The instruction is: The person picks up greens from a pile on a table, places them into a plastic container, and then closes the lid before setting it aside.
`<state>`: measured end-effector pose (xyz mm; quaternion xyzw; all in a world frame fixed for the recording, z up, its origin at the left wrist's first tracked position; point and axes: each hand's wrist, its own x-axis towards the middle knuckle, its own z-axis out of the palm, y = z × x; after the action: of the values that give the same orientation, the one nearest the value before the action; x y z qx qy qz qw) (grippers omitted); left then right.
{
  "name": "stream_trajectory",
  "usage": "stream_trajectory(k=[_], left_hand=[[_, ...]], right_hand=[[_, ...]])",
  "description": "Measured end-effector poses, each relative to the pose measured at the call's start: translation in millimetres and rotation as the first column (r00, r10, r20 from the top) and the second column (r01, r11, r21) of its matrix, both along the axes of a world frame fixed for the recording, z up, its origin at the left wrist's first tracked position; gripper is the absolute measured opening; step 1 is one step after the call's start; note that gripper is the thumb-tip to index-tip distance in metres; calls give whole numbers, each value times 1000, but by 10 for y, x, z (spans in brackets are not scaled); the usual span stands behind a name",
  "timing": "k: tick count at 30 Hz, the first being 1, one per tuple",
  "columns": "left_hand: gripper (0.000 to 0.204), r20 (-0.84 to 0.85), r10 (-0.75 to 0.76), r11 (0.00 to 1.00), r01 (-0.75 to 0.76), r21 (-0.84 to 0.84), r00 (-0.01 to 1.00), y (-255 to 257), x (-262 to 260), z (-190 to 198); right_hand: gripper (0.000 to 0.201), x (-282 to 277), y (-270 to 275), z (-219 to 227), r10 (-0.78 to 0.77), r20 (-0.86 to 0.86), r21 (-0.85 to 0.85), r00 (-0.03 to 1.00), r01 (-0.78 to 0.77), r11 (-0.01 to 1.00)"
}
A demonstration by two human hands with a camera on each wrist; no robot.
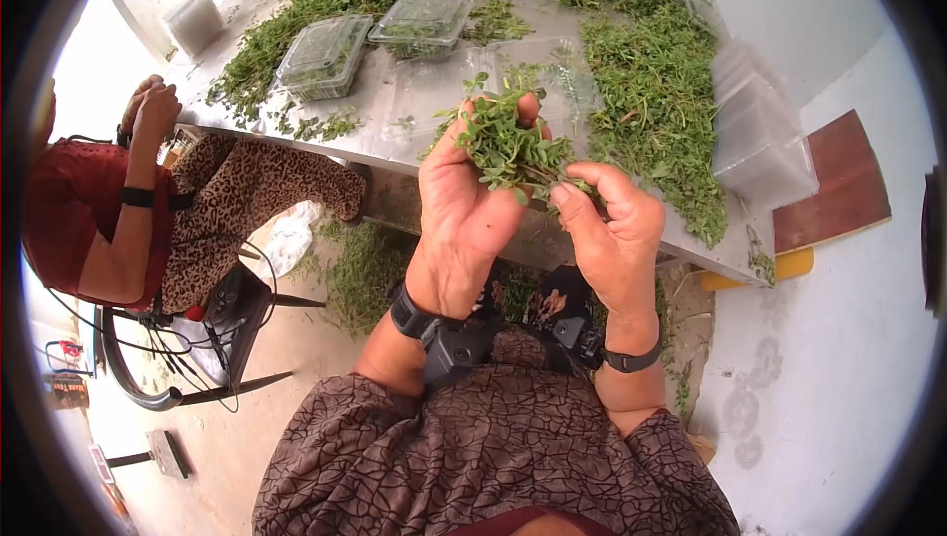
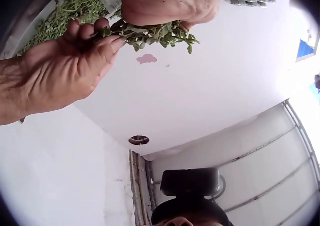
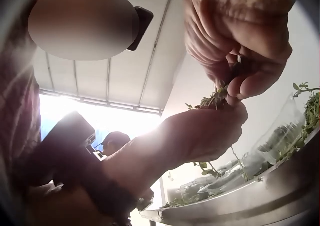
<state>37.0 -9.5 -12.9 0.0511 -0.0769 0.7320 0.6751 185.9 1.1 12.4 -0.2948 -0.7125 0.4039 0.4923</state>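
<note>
A small bunch of leafy green sprigs (image 1: pixel 508 142) is held above the near edge of the metal table (image 1: pixel 370 149). My left hand (image 1: pixel 459 211) turns its palm up and holds the leafy part between thumb and curled fingers. From the right, my right hand (image 1: pixel 617 220) pinches the thin stems between thumb and forefinger. In the left wrist view, leaves (image 2: pixel 160 35) hang out below the left hand. The right wrist view shows the two hands close together, the right hand (image 3: pixel 240 35) uppermost. Beyond them lies an open clear plastic clamshell box (image 1: pixel 419 82).
Two closed clamshell boxes (image 1: pixel 324 55) of greens stand at the back left. Loose greens (image 1: pixel 646 92) heap along the back and right. Stacked clear containers (image 1: pixel 760 132) stand by the wall. Another person (image 1: pixel 99 211) sits left, beside a metal-framed chair (image 1: pixel 153 400). More greens (image 1: pixel 370 275) lie beneath the table.
</note>
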Motion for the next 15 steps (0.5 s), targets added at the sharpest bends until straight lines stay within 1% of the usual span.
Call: stream_trajectory(k=[1, 3, 4, 6, 7, 8, 9, 10, 12, 14, 15], left_hand=[[32, -7, -11, 1000, 11, 9, 1000, 12, -7, -19], [32, 13, -10, 1000, 10, 4, 1000, 39, -6, -50], [32, 32, -9, 1000, 9, -1, 999, 48, -6, -56], [31, 21, -3, 1000, 3, -23, 1000, 55, 14, -50], [30, 9, 1, 999, 0, -46, 1000, 55, 31, -47], [30, 10, 1, 999, 0, -47, 1000, 54, 49, -49], [28, -51, 51, 997, -54, -56, 997, 51, 69, -52], [26, -113, 100, 992, -108, -61, 989, 48, 90, -51], [25, -124, 83, 994, -91, -61, 989, 17, 146, -31], [24, -134, 65, 995, -74, -63, 989, 10, 164, -24], [25, -151, 94, 991, -106, -78, 984, 19, 163, -24]], right_hand=[[12, 5, 4, -5, -1, 1, -1, 1000, 1, 1000], [12, 2, 8, -9, 36, -24, -90, 999, -38, 995], [12, -4, 15, -16, 37, -23, -90, 999, -39, 995], [14, -18, 27, -34, 71, 22, -47, 997, -70, 996], [14, -39, 25, -31, 72, 23, -47, 997, -71, 996], [14, -72, 22, -24, 52, 23, -6, 998, -52, 999], [15, -88, 24, -20, 31, 22, 35, 999, -31, 999], [15, -85, 33, -19, 29, 22, 35, 999, -30, 999], [15, -70, 54, -14, -5, 108, 165, 994, -13, 986], [15, -48, 62, -50, -26, 120, 155, 992, 7, 988], [14, -35, 62, -62, -46, 132, 145, 990, 27, 989]])
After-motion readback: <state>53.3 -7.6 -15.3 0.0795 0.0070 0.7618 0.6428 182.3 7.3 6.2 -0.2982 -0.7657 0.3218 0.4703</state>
